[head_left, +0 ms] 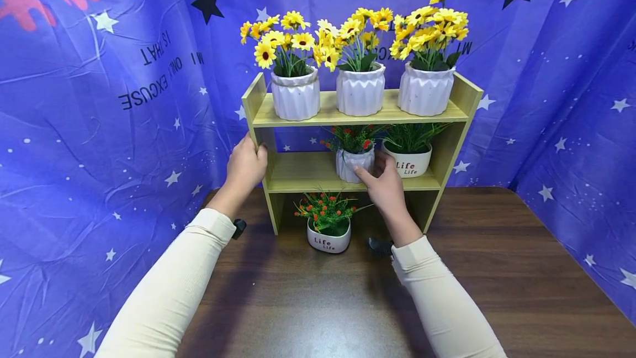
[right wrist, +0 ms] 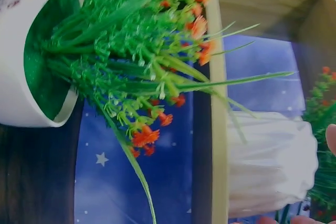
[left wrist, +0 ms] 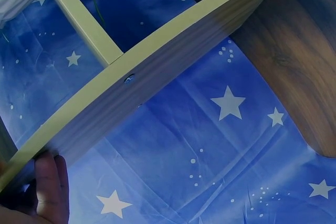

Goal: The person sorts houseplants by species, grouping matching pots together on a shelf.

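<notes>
My left hand (head_left: 247, 163) grips the left side panel of a light wooden shelf (head_left: 298, 169). In the left wrist view its fingers (left wrist: 48, 184) lie against the panel's outer face. On the middle board stands a ribbed white flowerpot (head_left: 348, 167) with small red flowers. My right hand (head_left: 387, 185) holds this flowerpot from the right, thumb across its front and fingers at its side. In the right wrist view the same flowerpot (right wrist: 270, 163) appears sideways, with only fingertips (right wrist: 332, 138) showing at the edge. Right beside it sits a white oval planter (head_left: 411, 162) of green grass, marked "Life".
Three ribbed pots of yellow flowers (head_left: 296, 95) line the top board. Another oval "Life" planter (head_left: 328, 241) with orange-red flowers stands on the dark wooden table (head_left: 318, 303), below the middle board. Blue star-printed cloth (head_left: 149, 181) hangs behind and at both sides.
</notes>
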The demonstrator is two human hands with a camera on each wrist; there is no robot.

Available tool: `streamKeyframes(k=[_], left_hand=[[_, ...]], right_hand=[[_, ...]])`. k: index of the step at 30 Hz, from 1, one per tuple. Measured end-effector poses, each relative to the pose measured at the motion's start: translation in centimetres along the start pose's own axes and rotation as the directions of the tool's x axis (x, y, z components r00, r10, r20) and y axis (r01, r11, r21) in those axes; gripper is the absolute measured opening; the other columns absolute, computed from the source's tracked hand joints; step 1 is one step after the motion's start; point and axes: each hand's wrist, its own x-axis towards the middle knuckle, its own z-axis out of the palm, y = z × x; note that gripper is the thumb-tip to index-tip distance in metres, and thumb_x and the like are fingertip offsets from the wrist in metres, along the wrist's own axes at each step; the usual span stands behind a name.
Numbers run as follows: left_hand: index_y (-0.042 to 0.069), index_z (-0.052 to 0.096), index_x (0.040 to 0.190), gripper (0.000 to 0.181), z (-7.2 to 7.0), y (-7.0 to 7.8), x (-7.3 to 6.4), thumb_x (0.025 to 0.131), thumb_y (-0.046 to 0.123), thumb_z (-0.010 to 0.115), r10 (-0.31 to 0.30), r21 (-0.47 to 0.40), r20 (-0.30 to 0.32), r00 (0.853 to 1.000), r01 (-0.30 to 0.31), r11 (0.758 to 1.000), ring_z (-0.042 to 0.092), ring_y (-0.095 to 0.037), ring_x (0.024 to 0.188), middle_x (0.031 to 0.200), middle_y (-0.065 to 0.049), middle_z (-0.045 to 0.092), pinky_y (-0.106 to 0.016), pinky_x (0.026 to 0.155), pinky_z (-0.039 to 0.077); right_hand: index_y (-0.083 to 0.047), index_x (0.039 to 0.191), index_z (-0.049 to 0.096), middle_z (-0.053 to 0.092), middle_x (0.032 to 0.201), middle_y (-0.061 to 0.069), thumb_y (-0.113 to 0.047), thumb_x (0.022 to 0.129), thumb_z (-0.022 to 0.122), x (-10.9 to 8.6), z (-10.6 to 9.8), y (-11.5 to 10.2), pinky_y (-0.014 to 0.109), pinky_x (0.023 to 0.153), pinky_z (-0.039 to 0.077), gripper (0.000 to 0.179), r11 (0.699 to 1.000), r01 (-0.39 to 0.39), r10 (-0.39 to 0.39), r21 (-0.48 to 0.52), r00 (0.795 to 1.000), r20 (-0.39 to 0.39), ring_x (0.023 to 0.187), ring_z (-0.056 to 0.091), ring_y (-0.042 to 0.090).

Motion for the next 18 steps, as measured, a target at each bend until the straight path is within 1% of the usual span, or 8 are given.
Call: streamKeyframes(k=[3, 8, 11, 13, 16, 18], left_hand=[[0.000, 0.057, 0.119, 0.030, 0.1, 0.0, 0.0, 0.099, 0.020, 0.049, 0.005, -0.002, -0.002, 1.000, -0.005, 1.000, 0.060, -0.049, 0.110, 0.121, -0.024, 0.063, -0.061, 0.086, 0.045], [0.000, 0.057, 0.118, 0.029, 0.1, 0.1, 0.0, 0.099, 0.020, 0.050, 0.004, 0.001, 0.002, 1.000, -0.004, 1.000, 0.060, -0.049, 0.109, 0.120, -0.025, 0.063, -0.062, 0.085, 0.045], [0.001, 0.057, 0.118, 0.028, 0.1, 0.1, 0.0, 0.099, 0.020, 0.050, -0.002, 0.001, 0.003, 1.000, 0.002, 1.000, 0.060, -0.050, 0.109, 0.121, -0.024, 0.063, -0.062, 0.085, 0.045], [0.001, 0.057, 0.117, 0.028, 0.1, 0.0, -0.1, 0.099, 0.020, 0.049, -0.004, -0.002, 0.001, 1.000, 0.004, 1.000, 0.059, -0.050, 0.109, 0.121, -0.024, 0.063, -0.062, 0.085, 0.045], [0.001, 0.057, 0.118, 0.028, 0.1, 0.0, -0.1, 0.099, 0.021, 0.049, -0.007, -0.006, -0.004, 1.000, 0.007, 1.000, 0.059, -0.050, 0.109, 0.122, -0.024, 0.063, -0.063, 0.084, 0.045], [0.001, 0.057, 0.117, 0.028, 0.1, 0.0, -0.1, 0.099, 0.020, 0.049, -0.005, -0.004, -0.006, 1.000, 0.005, 1.000, 0.059, -0.050, 0.109, 0.122, -0.025, 0.063, -0.063, 0.084, 0.045]], right_hand=[[0.001, 0.148, 0.032, 0.043, 0.146, 0.022, -0.025, 0.090, 0.073, -1.2, -0.6, 0.2, 0.045, 0.105, 0.041, 0.076, 0.999, -0.005, 0.006, 0.050, 1.000, -0.015, 0.133, 0.046, 0.035], [0.002, 0.143, 0.038, 0.048, 0.139, 0.019, -0.021, 0.090, 0.073, -3.6, -1.2, 1.6, 0.046, 0.097, 0.046, 0.068, 0.996, -0.007, 0.010, 0.091, 0.999, -0.035, 0.122, 0.054, 0.034], [0.000, 0.139, 0.042, 0.052, 0.135, 0.017, -0.020, 0.089, 0.074, -5.2, -1.0, 2.9, 0.043, 0.094, 0.047, 0.063, 0.997, -0.019, 0.023, 0.078, 0.999, -0.047, 0.118, 0.056, 0.031], [-0.001, 0.138, 0.044, 0.053, 0.134, 0.016, -0.019, 0.088, 0.074, -6.1, -0.8, 4.0, 0.042, 0.093, 0.048, 0.061, 0.998, -0.029, 0.032, 0.064, 0.998, -0.055, 0.117, 0.057, 0.031], [-0.001, 0.136, 0.047, 0.055, 0.132, 0.017, -0.018, 0.087, 0.076, -7.4, -0.1, 5.5, 0.043, 0.092, 0.049, 0.059, 0.997, -0.058, 0.061, 0.045, 0.997, -0.055, 0.116, 0.058, 0.033], [0.000, 0.136, 0.047, 0.055, 0.132, 0.019, -0.016, 0.086, 0.077, -8.1, 0.5, 6.6, 0.045, 0.093, 0.049, 0.060, 0.996, -0.079, 0.080, 0.030, 0.996, -0.041, 0.117, 0.058, 0.036]])
